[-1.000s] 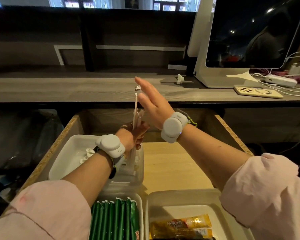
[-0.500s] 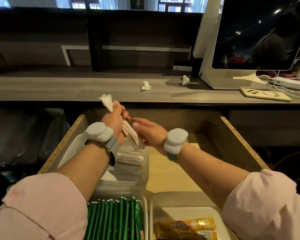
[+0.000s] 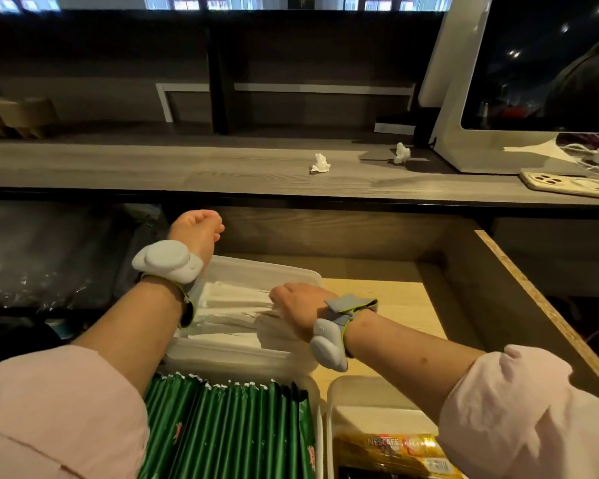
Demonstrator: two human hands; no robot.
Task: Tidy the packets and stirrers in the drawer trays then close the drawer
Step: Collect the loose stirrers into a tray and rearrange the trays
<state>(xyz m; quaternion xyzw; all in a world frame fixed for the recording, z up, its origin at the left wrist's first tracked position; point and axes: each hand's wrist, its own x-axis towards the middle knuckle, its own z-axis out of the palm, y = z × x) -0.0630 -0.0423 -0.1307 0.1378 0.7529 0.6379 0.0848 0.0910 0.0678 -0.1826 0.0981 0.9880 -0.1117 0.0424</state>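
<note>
White paper-wrapped stirrers (image 3: pixel 229 299) lie flat in a clear plastic tray (image 3: pixel 267 267) at the back left of the open wooden drawer (image 3: pixel 533 305). My right hand (image 3: pixel 294 302) lies on their right ends, its fingers curled down onto them. Behind the tray my left hand (image 3: pixel 196 226) is raised near the drawer's back wall with its fingers curled, and nothing shows in it. Green packets (image 3: pixel 229 426) stand in a row in the front left tray. Yellow Nescafe packets (image 3: pixel 388 447) lie in the front right tray (image 3: pixel 360 392).
Two crumpled white paper scraps (image 3: pixel 320 164) (image 3: pixel 402 153) lie on the counter above the drawer. A white monitor (image 3: pixel 464 143), a phone (image 3: pixel 567 181) and cables sit at the counter's right. Bare drawer floor (image 3: pixel 395 305) shows right of the stirrer tray.
The stirrer bundle that my left hand held upright now lies in the tray. My right hand came down onto it. My left hand let go and moved back.
</note>
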